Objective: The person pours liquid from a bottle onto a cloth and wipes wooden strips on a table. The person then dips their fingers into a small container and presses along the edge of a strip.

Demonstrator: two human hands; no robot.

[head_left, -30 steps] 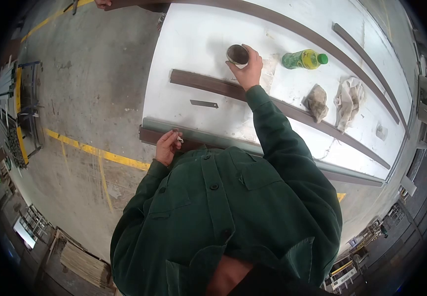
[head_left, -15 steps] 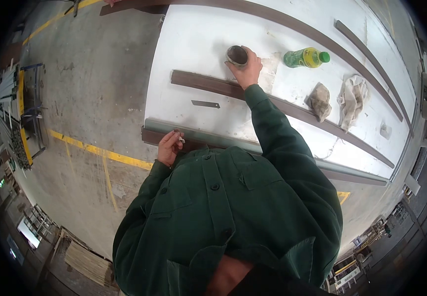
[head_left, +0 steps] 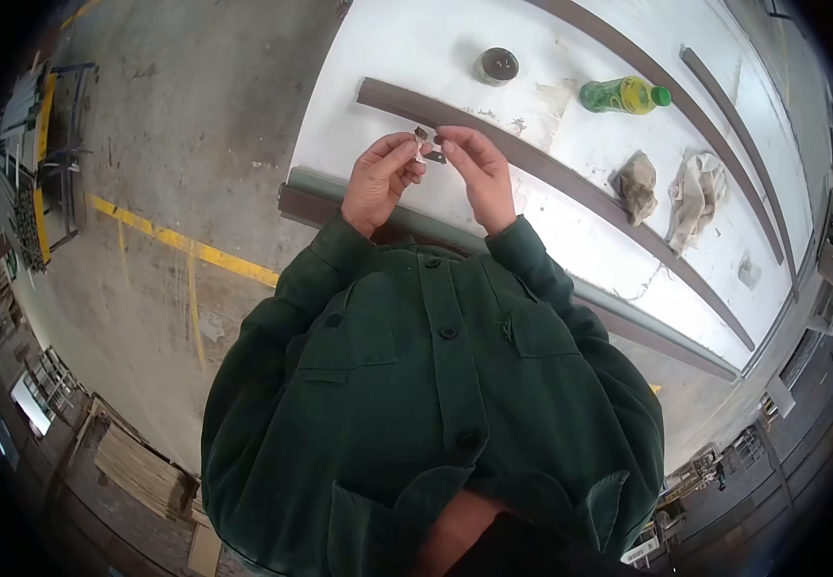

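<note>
i see left hand [head_left: 376, 185] pinching whitish scrap [head_left: 422, 152], 12 o'clock of green shirt [head_left: 368, 413]; right hand [head_left: 479, 175] at left's 3 o'clock, can't tell its grip. cup [head_left: 497, 66] at scrap's 1 o'clock.

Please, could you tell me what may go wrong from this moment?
The small whitish scrap looks thinly pinched in the left hand, so it might slip from the fingertips and drop. The cup stands beyond the nearer brown bar; a hand reaching across might knock it over.
</note>
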